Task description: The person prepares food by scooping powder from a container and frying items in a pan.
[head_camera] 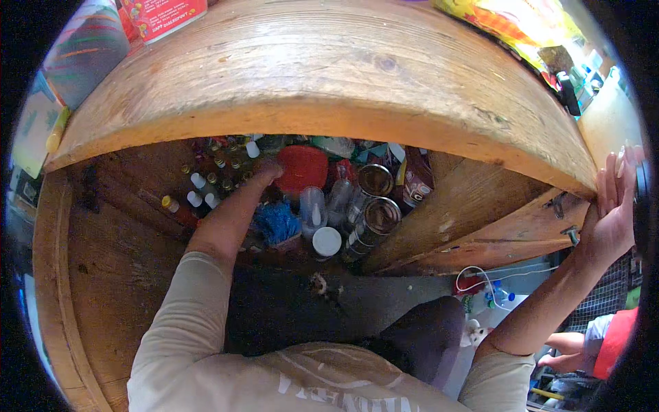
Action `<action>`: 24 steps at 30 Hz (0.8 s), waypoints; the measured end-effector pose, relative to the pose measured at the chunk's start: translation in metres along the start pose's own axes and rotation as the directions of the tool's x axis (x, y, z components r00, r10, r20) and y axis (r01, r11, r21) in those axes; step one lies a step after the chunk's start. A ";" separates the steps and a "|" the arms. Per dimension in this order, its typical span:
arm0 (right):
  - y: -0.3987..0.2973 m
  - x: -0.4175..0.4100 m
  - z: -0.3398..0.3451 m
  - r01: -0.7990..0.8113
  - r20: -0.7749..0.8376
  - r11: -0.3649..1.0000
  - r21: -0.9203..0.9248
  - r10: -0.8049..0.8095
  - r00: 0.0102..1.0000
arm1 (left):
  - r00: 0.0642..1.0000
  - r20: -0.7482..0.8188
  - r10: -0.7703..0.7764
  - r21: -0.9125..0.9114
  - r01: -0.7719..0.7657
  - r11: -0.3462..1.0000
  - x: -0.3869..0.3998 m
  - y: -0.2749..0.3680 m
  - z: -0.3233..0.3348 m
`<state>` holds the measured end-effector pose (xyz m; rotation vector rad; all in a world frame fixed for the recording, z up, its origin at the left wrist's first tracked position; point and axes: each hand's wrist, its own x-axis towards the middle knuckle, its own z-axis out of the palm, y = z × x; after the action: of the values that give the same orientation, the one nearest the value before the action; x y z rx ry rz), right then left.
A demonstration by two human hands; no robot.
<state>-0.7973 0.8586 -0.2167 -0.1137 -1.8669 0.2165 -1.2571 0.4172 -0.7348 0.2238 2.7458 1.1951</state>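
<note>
My left hand [267, 171] reaches into a low wooden cabinet, beside a red plastic lid or container [302, 169]; its fingers are mostly hidden, so a hold on it cannot be told. Left of the forearm stand several small bottles with yellow and white caps [194, 199]. A blue plastic bag [279, 222] lies just right of the forearm. Clear plastic cups [313, 211], a white-lidded jar [326, 242] and glass jars with metal lids [381, 215] stand further right. My right hand [616, 198] rests upright with fingers extended against the right end of the wooden top.
The thick wooden tabletop edge [329, 116] overhangs the cabinet. Open wooden doors flank it, the left one [123, 288] and the right one [494, 242]. A yellow packet [515, 26] lies on top. At lower right are a small animal [477, 333] and another person's legs [566, 350].
</note>
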 end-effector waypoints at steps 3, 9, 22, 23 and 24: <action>0.003 0.000 -0.010 0.026 0.058 1.000 0.006 -0.026 0.998 | 1.000 0.021 0.009 0.407 -0.017 0.913 -0.038 0.078 0.014; -0.032 0.017 0.008 -0.264 0.128 0.784 0.562 0.233 0.964 | 0.936 -0.028 0.352 0.749 -0.214 0.627 -0.079 0.114 -0.065; -0.080 0.048 -0.003 -0.574 0.571 0.757 0.313 0.333 0.750 | 0.972 -0.023 -0.233 0.378 0.224 0.898 -0.360 0.137 -0.102; -0.070 0.052 -0.002 -0.696 0.611 0.659 0.286 0.434 0.662 | 0.818 0.162 -0.551 0.083 0.545 0.834 -0.371 0.152 -0.079; -0.072 0.056 0.000 -0.693 0.646 0.666 0.278 0.404 0.647 | 0.554 0.406 -0.727 -0.138 0.823 0.551 -0.396 0.163 -0.067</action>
<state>-0.8118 0.7992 -0.1491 -0.3126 -2.2077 1.3149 -0.8683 0.4040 -0.5435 -0.7462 1.9096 1.1349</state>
